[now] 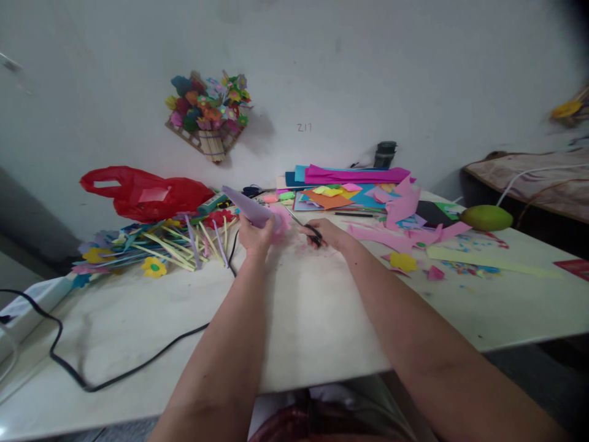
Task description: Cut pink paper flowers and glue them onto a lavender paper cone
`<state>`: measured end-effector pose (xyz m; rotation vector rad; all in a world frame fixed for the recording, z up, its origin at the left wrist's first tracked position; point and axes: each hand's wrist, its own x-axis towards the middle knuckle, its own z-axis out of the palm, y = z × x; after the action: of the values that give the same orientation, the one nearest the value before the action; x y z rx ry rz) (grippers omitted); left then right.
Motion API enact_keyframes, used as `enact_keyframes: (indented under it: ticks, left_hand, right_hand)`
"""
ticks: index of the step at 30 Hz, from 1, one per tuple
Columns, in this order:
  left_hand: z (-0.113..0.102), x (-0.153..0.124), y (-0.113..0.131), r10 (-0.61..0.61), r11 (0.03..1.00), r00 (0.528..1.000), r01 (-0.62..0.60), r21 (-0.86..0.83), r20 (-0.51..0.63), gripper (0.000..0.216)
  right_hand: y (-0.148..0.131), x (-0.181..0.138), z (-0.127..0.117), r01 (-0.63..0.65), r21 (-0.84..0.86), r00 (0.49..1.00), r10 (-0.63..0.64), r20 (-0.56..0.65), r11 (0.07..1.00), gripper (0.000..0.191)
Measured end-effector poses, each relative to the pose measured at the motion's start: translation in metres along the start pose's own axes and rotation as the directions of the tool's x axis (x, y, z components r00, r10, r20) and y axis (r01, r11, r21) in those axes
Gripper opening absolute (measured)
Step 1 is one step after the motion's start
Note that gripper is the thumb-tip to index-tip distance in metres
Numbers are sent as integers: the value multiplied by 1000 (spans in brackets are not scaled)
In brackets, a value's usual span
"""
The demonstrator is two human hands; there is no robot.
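My left hand (254,238) is closed on a sheet of lilac paper (251,209), which slants up and to the left from my fingers. In my right hand (329,233) is a pair of scissors (313,236) with dark handles. Their thin blades point up and left toward the paper, and I cannot tell whether they touch it. Behind the lilac paper, a piece of pink material (284,222) lies on the white table (317,319).
Left are paper flowers (154,267), pale strips (170,248) and a red plastic bag (151,193). A black cable (151,356) crosses the table toward a power strip (39,301). Pink scraps (405,205), coloured sheets (359,176) and a green mango-like fruit (486,217) lie right.
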<state>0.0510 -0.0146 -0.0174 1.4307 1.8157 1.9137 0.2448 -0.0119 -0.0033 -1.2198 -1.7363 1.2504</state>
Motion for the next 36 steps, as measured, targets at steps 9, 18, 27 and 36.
enact_keyframes:
  ticks: [9, 18, 27, 36]
  left_hand:
    - [1, -1, 2, 38, 999, 999, -38, 11, -5, 51]
    - [3, -1, 1, 56, 998, 998, -56, -15, 4, 51]
    - [3, -1, 0, 62, 998, 998, -62, 1, 8, 53]
    - [4, -2, 0, 65, 997, 998, -65, -30, -14, 51]
  right_hand:
    - [-5, -3, 3, -30, 34, 999, 31, -23, 999, 28]
    - [-6, -1, 6, -27, 42, 998, 29, -47, 999, 28]
    - [-7, -2, 7, -32, 35, 997, 34, -69, 999, 29]
    - [-7, -1, 7, -30, 42, 997, 33, -73, 999, 27]
